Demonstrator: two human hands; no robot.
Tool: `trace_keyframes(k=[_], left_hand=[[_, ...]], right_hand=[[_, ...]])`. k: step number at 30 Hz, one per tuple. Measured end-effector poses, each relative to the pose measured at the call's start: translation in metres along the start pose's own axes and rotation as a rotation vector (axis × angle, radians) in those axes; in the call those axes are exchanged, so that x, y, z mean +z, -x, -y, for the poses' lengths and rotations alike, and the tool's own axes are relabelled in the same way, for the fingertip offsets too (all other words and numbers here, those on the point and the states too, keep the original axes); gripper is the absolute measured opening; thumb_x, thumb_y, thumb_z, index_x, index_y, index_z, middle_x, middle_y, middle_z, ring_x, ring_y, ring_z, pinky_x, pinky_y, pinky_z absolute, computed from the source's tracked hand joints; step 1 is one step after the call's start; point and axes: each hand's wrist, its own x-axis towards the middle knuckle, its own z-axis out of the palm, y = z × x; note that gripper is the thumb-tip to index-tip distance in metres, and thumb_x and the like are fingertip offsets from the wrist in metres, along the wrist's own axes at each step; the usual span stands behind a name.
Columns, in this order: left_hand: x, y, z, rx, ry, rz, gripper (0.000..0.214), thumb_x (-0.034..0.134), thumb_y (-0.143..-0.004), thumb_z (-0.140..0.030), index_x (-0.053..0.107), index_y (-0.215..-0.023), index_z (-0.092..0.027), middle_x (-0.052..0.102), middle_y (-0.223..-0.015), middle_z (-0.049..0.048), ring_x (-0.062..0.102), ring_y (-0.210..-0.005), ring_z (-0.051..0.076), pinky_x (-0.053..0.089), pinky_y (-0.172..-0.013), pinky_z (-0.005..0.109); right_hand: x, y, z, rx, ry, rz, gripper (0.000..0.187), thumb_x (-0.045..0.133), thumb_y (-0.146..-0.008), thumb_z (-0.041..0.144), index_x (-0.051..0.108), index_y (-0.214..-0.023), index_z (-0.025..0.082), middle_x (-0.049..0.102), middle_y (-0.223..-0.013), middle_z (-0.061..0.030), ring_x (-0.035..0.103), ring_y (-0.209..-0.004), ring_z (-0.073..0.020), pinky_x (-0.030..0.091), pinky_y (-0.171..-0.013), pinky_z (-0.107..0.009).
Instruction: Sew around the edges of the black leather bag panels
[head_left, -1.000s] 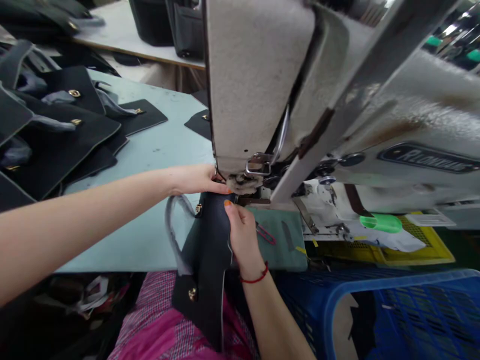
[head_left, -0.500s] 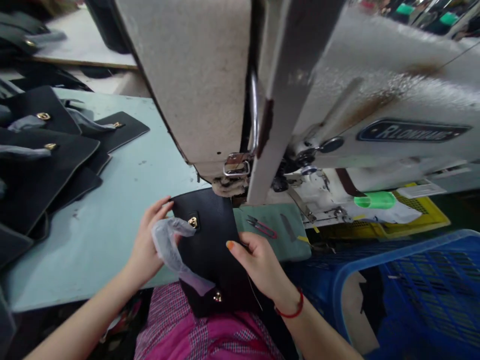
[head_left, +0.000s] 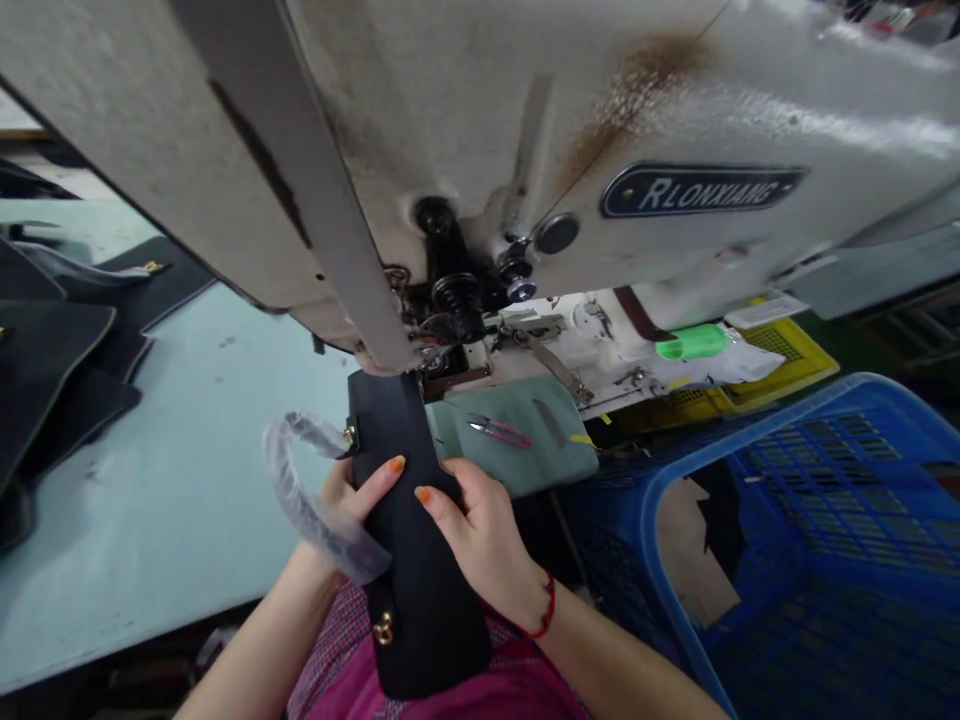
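Note:
A black leather bag panel (head_left: 420, 560) with gold clasps runs from under the sewing machine (head_left: 525, 150) head down onto my lap. My left hand (head_left: 352, 495) grips its left edge, thumb on top, next to a gold clasp. A strip of clear plastic wrap (head_left: 307, 500) loops off that clasp past my left wrist. My right hand (head_left: 480, 530), with a red wrist cord, is closed on the panel's right edge, its thumb pressed on the leather.
Red thread snips (head_left: 499, 431) lie on a green pad (head_left: 525, 450) right of the panel. A blue plastic crate (head_left: 810, 540) stands at lower right. More black panels (head_left: 52, 360) are stacked at the left on the pale blue table (head_left: 187, 470). A yellow tray (head_left: 772, 370) sits behind.
The panel has been folded narrower and drawn toward my lap. Both hands have come closer together on it. My view has shifted right and nearer to the machine.

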Motion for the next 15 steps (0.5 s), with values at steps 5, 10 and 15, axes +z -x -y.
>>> trace_keyframes(k=[5, 10, 15], left_hand=[[0.008, 0.013, -0.013, 0.021, 0.034, -0.098, 0.064, 0.092, -0.059, -0.037, 0.06, -0.112, -0.02, 0.074, -0.115, 0.012, 0.072, -0.102, 0.038, 0.065, -0.072, 0.036], [0.013, 0.023, -0.017, 0.039, 0.136, -0.109, 0.064, 0.091, -0.063, -0.031, 0.06, -0.119, -0.022, 0.076, -0.108, 0.0089, 0.074, -0.099, 0.033, 0.066, -0.069, 0.031], [0.02, 0.029, -0.018, 0.024, 0.23, -0.072, 0.067, 0.088, -0.068, -0.025, 0.057, -0.128, -0.023, 0.076, -0.11, 0.0082, 0.076, -0.09, 0.028, 0.066, -0.064, 0.029]], right_hand=[[-0.005, -0.003, 0.004, -0.043, 0.009, -0.008, 0.032, 0.056, -0.097, 0.041, 0.058, -0.076, 0.017, 0.052, -0.066, 0.0022, 0.048, -0.061, -0.0099, 0.033, -0.056, -0.021], [-0.008, -0.006, 0.002, 0.033, -0.105, 0.027, 0.043, 0.058, -0.094, 0.044, 0.044, -0.065, 0.017, 0.036, -0.062, 0.0041, 0.034, -0.059, -0.0089, 0.026, -0.052, -0.023], [-0.007, -0.009, -0.001, 0.096, -0.203, 0.047, 0.044, 0.06, -0.092, 0.047, 0.042, -0.064, 0.018, 0.034, -0.063, 0.0042, 0.031, -0.059, -0.0089, 0.024, -0.052, -0.023]])
